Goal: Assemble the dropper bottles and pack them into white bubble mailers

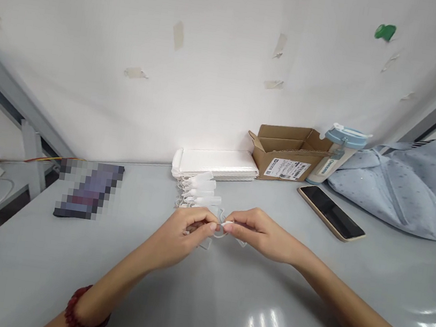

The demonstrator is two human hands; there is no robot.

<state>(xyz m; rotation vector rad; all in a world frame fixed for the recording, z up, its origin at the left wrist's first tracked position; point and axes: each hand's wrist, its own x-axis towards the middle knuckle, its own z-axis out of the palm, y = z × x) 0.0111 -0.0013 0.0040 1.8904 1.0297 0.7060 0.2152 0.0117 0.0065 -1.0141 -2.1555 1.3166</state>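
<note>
My left hand point(186, 229) and my right hand point(255, 232) meet over the middle of the grey table point(222, 305). Both pinch a small white clear plastic piece point(222, 226) with a ring-like part between their fingertips. Just behind the hands lies a row of similar small white plastic pieces point(198, 190), lined up one behind another. A dark red bead bracelet point(80, 317) sits on my left wrist.
A stack of flat white packs point(218, 163) lies against the wall. To its right stand an open cardboard box point(286, 151), a lidded cup point(339, 153), a dark phone point(330, 213) and a pale blue bag point(396, 188). A blurred dark object point(88, 188) lies at left.
</note>
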